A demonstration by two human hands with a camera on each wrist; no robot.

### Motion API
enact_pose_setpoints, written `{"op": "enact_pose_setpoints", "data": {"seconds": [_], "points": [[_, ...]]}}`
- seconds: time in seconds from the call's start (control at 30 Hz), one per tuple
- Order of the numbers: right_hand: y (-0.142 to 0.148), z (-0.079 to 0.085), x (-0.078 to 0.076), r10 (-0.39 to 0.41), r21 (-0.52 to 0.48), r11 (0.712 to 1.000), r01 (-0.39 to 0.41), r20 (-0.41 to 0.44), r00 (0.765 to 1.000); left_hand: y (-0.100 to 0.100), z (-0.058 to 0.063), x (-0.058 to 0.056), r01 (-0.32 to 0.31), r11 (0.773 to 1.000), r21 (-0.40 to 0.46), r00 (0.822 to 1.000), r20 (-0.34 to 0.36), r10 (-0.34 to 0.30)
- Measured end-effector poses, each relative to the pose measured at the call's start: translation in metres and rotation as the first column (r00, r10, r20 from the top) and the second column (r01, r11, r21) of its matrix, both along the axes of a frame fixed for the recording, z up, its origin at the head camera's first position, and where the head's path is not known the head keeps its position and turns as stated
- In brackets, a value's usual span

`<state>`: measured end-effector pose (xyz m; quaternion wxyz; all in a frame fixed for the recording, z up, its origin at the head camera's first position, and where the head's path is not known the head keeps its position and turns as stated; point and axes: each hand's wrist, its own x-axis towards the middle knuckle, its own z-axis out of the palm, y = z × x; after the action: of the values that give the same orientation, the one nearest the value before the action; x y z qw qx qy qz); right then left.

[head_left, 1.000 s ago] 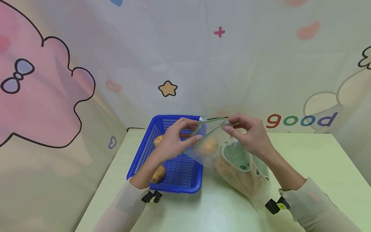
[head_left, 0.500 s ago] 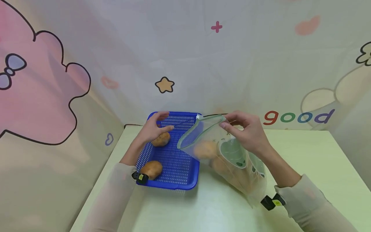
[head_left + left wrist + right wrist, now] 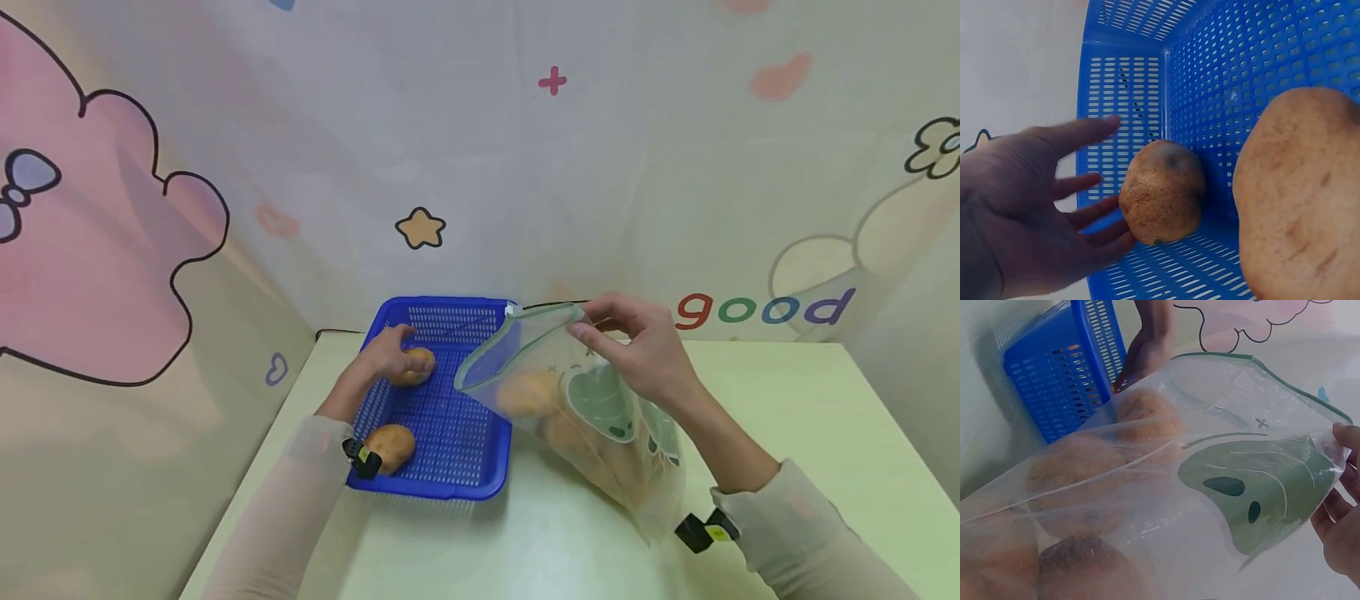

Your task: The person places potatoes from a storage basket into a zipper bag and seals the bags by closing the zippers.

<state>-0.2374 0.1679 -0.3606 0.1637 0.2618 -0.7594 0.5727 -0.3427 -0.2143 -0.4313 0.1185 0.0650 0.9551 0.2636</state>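
Note:
My left hand [image 3: 384, 352] reaches over the back potato [image 3: 422, 368] in the blue plastic basket [image 3: 480, 487]. In the left wrist view, its fingers are spread, with some fingertips at the side of that potato [image 3: 1163, 190] and the thumb apart from it. A second potato [image 3: 392, 450] lies at the basket's near left corner. My right hand [image 3: 637, 346] pinches the top edge of a translucent zip bag [image 3: 611, 404] with a green print. Several potatoes show through the bag, whose mouth gapes toward the basket. A white slider [image 3: 510, 310] sits at the mouth's far end.
The basket and bag stand side by side on a pale green table [image 3: 780, 417]. The bag's mouth overhangs the basket's right rim. Close behind hangs a printed cloth backdrop [image 3: 480, 167], with another cloth wall at the left.
My left hand has let go of the bag's mouth, moved left and come down to the back potato. My right hand keeps its hold on the bag.

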Motion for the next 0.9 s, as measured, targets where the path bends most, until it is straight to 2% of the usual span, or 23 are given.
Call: {"op": "enact_pose_setpoints", "data": {"seconds": [0.07, 0.2, 0.43, 0.57, 0.63, 0.73, 0.9], "points": [[0.001, -0.001, 0.000, 0.001, -0.007, 1.000, -0.001, 0.002, 1.000, 0.001, 0.000, 0.001, -0.008, 0.999, -0.054, 1.000, 0.022, 0.009], [0.002, -0.002, 0.001, -0.001, -0.008, 1.000, 0.001, 0.005, 1.000, 0.004, -0.002, 0.002, 0.014, 0.990, -0.140, 0.999, 0.032, -0.010], [0.005, -0.001, 0.002, -0.012, -0.001, 1.000, 0.012, -0.004, 1.000, 0.009, 0.000, 0.006, 0.028, 0.984, -0.174, 0.998, 0.060, -0.018], [0.004, -0.003, 0.002, -0.002, -0.006, 1.000, 0.002, 0.008, 1.000, 0.011, 0.003, 0.008, 0.054, 0.984, -0.171, 0.998, 0.024, -0.050], [0.003, -0.004, 0.001, 0.001, -0.004, 1.000, -0.001, 0.013, 1.000, 0.014, 0.006, 0.010, 0.075, 0.985, -0.155, 0.996, -0.034, -0.081], [0.002, -0.004, 0.001, -0.006, 0.009, 1.000, 0.006, 0.011, 1.000, 0.025, 0.023, 0.019, 0.102, 0.989, -0.109, 0.984, -0.134, -0.116], [0.002, -0.002, -0.001, -0.013, 0.014, 1.000, 0.013, -0.005, 1.000, 0.051, 0.072, 0.044, 0.098, 0.994, 0.054, 0.955, -0.286, -0.079]]}}
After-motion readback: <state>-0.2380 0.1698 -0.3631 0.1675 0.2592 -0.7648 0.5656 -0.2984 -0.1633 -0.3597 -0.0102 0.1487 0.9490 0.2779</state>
